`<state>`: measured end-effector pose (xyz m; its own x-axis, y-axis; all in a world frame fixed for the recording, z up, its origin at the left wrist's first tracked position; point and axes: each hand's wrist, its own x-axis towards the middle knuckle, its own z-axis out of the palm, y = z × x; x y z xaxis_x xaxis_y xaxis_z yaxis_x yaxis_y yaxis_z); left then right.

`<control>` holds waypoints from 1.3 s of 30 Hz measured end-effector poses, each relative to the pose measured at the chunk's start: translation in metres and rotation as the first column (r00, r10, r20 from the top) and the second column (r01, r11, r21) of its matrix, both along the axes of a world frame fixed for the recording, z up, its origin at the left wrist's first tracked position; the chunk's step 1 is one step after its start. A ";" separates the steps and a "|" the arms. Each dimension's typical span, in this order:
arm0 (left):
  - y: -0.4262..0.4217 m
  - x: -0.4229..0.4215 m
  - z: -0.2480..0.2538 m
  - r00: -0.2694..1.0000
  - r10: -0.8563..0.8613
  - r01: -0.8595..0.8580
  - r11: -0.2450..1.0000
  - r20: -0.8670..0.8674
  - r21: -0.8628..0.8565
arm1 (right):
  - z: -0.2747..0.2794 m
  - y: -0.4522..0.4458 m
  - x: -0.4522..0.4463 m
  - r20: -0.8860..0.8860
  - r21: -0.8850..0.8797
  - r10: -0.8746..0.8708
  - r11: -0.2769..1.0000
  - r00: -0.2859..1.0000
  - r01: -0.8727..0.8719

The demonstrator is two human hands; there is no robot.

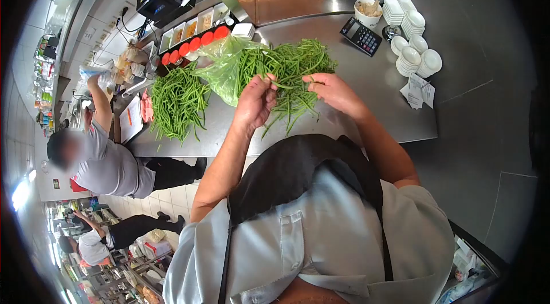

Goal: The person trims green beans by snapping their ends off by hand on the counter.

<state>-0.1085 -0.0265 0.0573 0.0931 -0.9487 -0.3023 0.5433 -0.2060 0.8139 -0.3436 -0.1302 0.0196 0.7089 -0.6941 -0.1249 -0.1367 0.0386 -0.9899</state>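
Over the steel counter, my left hand (256,101) is closed in a pinch on one end of a green bean (285,86). The thumb and forefinger of my right hand (337,92) close on the bean's other end, so it spans the gap between both hands. Just beyond them spreads a large heap of green beans (292,58), partly on and beside a clear green plastic bag (224,75). A second pile of green beans (179,101) lies to the left of the bag. Loose beans hang toward the counter's near edge below my hands.
Red-lidded containers (195,44) line the counter's back left. A calculator (361,36), a paper tub (368,11), stacked white cups (409,58) and paper slips (418,91) sit right. One co-worker (114,161) stands at the left; another person (109,241) is farther off.
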 end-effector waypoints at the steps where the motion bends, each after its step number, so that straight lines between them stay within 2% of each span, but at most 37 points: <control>1: -0.003 0.004 0.002 1.000 0.009 -0.009 1.000 -0.019 -0.002 | 0.003 0.002 0.001 0.027 0.054 0.005 0.999 1.000 -0.007; 4: -0.003 0.007 0.000 1.000 0.024 -0.024 1.000 0.001 0.012 | 0.016 0.020 0.012 0.107 0.183 0.003 0.983 0.994 -0.022; 7: 0.000 0.007 -0.003 0.998 0.016 -0.018 1.000 0.060 0.024 | 0.007 0.025 0.026 0.176 0.053 0.004 0.999 0.984 -0.013; 8: 0.000 0.006 -0.003 0.997 0.014 -0.016 1.000 0.078 0.023 | 0.006 0.027 0.026 0.091 -0.020 -0.017 1.000 0.996 0.019; 11: 0.002 0.002 -0.003 0.994 0.011 -0.013 1.000 0.112 0.022 | 0.008 0.029 0.029 0.078 -0.188 -0.033 0.981 0.996 0.047; 14: 0.005 -0.005 -0.003 0.986 0.041 -0.037 0.999 0.160 -0.025 | 0.007 0.029 0.029 -0.041 -0.187 -0.003 0.982 0.999 -0.004; 17: 0.010 -0.002 -0.013 0.977 -0.047 0.066 0.994 0.207 -0.086 | -0.028 0.025 0.036 0.096 -0.256 0.006 0.966 0.995 0.019; 18: 0.012 -0.006 -0.012 0.985 -0.054 0.071 0.992 0.166 -0.102 | -0.020 0.027 0.034 0.075 -0.052 0.021 0.998 0.997 -0.017; 19: 0.017 -0.011 -0.013 0.996 -0.040 0.048 0.995 0.079 -0.093 | -0.017 0.034 0.031 0.138 0.113 0.035 0.992 0.990 -0.051; 21: 0.018 -0.014 -0.011 0.996 -0.009 0.002 0.997 -0.086 -0.081 | -0.012 0.036 0.032 0.275 0.411 0.030 0.900 0.961 -0.146; 22: 0.020 -0.010 -0.020 0.982 -0.024 0.007 0.996 -0.187 -0.091 | -0.013 0.035 0.031 0.298 0.367 0.113 0.903 0.948 -0.223; 25: 0.025 -0.007 -0.035 0.938 0.026 -0.042 0.998 -0.347 -0.040 | -0.022 0.033 0.037 0.270 0.228 0.258 0.919 0.928 -0.322; 26: 0.028 0.002 -0.047 0.910 0.005 -0.032 0.998 -0.415 -0.058 | -0.018 0.028 0.036 0.179 -0.027 0.296 0.955 0.938 -0.296; 27: 0.031 0.004 -0.051 0.908 0.035 -0.051 0.998 -0.417 -0.027 | -0.016 0.021 0.034 0.007 -0.101 0.246 0.964 0.969 -0.244; 29: 0.031 0.008 -0.056 0.904 0.095 -0.090 0.995 -0.417 0.031 | -0.014 -0.014 0.025 -0.316 -0.271 0.086 0.946 0.945 -0.177; 30: 0.031 0.011 -0.059 0.896 0.063 -0.078 0.997 -0.439 -0.015 | -0.034 -0.036 0.021 -0.225 -0.447 -0.083 0.894 0.971 -0.028; 31: 0.032 0.010 -0.058 0.893 0.088 -0.093 0.996 -0.442 0.009 | -0.057 -0.056 0.017 -0.106 -0.594 -0.233 0.795 0.967 0.126; 34: 0.030 0.006 -0.053 0.883 0.136 -0.120 0.991 -0.448 0.063 | -0.066 -0.089 0.006 -0.147 -0.740 -0.433 0.645 0.889 0.192; 37: 0.027 0.004 -0.051 0.890 0.131 -0.101 0.991 -0.437 0.090 | -0.076 -0.095 0.001 -0.219 -0.805 -0.438 0.586 0.872 0.091; 39: 0.025 0.005 -0.051 0.904 0.124 -0.092 0.991 -0.409 0.097 | -0.075 -0.093 0.000 -0.216 -0.806 -0.435 0.584 0.874 0.091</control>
